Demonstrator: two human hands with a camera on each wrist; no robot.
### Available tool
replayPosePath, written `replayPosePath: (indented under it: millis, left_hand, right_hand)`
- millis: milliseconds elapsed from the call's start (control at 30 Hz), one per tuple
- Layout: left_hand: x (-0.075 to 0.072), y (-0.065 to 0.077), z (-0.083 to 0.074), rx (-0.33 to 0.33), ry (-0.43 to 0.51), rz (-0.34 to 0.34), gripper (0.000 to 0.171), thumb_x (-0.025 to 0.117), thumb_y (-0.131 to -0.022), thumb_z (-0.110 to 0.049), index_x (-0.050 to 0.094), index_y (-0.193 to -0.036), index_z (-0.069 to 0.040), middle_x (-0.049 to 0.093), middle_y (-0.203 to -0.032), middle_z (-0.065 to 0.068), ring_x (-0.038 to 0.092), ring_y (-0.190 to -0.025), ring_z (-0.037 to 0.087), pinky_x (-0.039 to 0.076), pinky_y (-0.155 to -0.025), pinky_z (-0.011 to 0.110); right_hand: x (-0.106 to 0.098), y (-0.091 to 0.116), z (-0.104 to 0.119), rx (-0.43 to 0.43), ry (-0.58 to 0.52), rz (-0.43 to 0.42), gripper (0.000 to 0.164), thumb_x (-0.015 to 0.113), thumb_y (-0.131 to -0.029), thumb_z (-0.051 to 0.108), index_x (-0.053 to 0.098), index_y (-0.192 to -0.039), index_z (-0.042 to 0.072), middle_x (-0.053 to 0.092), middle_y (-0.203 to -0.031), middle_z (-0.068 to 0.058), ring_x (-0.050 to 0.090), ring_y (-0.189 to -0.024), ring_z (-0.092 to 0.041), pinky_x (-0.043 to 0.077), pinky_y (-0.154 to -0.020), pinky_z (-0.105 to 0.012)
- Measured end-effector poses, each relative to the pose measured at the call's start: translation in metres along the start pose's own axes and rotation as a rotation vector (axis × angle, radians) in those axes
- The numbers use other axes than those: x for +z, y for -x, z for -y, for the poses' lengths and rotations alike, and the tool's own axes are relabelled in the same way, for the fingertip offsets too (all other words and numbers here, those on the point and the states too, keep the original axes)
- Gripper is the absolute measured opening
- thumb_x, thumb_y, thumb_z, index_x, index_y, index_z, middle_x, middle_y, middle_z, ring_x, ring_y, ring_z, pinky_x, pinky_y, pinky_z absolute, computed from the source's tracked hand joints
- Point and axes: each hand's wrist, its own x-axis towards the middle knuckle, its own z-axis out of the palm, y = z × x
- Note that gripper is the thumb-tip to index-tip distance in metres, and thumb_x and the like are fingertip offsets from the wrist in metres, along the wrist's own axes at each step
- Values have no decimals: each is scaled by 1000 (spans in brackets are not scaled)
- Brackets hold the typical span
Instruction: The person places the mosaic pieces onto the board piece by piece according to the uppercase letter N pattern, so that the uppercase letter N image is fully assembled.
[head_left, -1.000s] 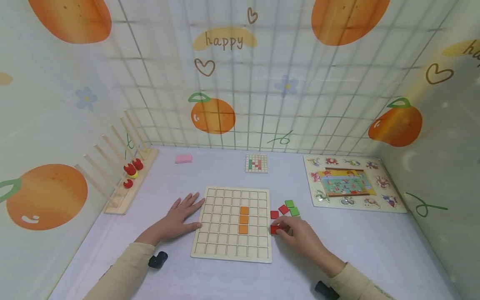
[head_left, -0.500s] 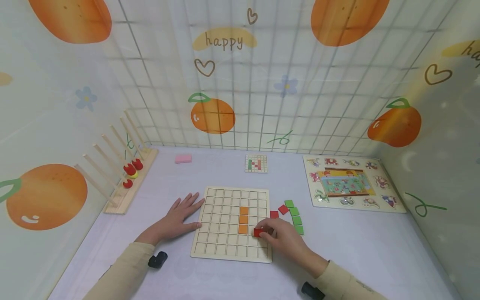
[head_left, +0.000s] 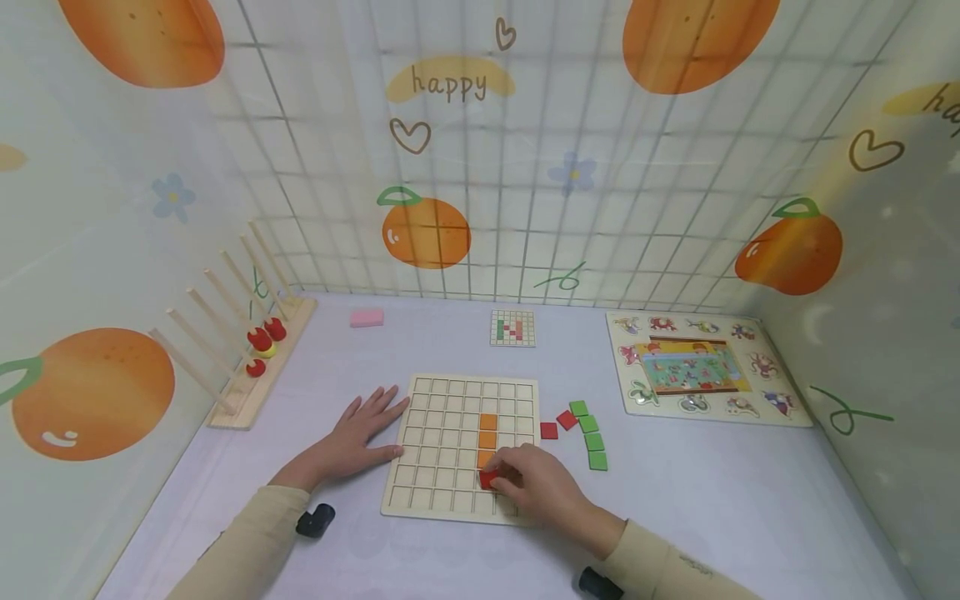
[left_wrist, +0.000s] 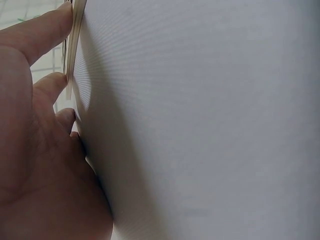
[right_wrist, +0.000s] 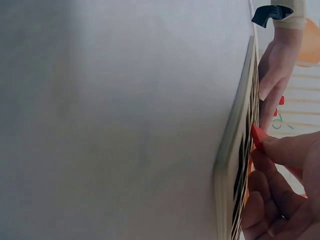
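1. By the left edge of the tabletop [head_left: 750, 500] we see a wooden peg rack [head_left: 274, 360].
2. Near its far edge, a pink block [head_left: 367, 317].
3. By its far right corner we find a puzzle board [head_left: 701, 367].

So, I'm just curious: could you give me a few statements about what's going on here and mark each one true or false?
1. The right hand pinches a red tile. True.
2. The left hand covers the middle of the board. False: it rests at the board's left edge.
3. Three orange tiles sit in one column. True.
4. The green tiles are on the board. False: all four lie off it, to its right.
5. The pink block touches neither hand. True.
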Motion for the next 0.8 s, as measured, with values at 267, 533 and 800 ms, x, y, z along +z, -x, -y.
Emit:
replayPosePath:
  millis: [267, 533, 800]
  left_hand:
    - [-2, 1, -2, -2, 0, 2, 82, 62, -96, -56, 29, -162, -21, 14, -170, 9, 5, -156, 35, -1, -123, 60]
    - [-1, 1, 0, -2, 12, 0, 82, 61, -96, -57, 29, -162, -21, 14, -170, 10, 5, -156, 35, -1, -123, 60]
    - [0, 1, 1, -2, 5, 1, 82, 62, -96, -57, 28, -162, -22, 13, -170, 9, 4, -157, 34, -1, -123, 59]
  right_hand:
    - [5, -4, 6, -18, 47, 10, 11, 79, -91, 20, 71, -97, 25, 62, -88, 18, 50, -81, -3, 49, -69, -19]
    - [5, -4, 9, -19, 110, 5, 15, 82, -88, 21, 70, -97, 23, 57, -94, 14, 48, -86, -6, 49, -74, -20]
    - [6, -3, 7, -15, 133, -2, 12, 80, -88, 23, 75, -99, 21, 59, -95, 15, 49, -88, -6, 51, -76, -21]
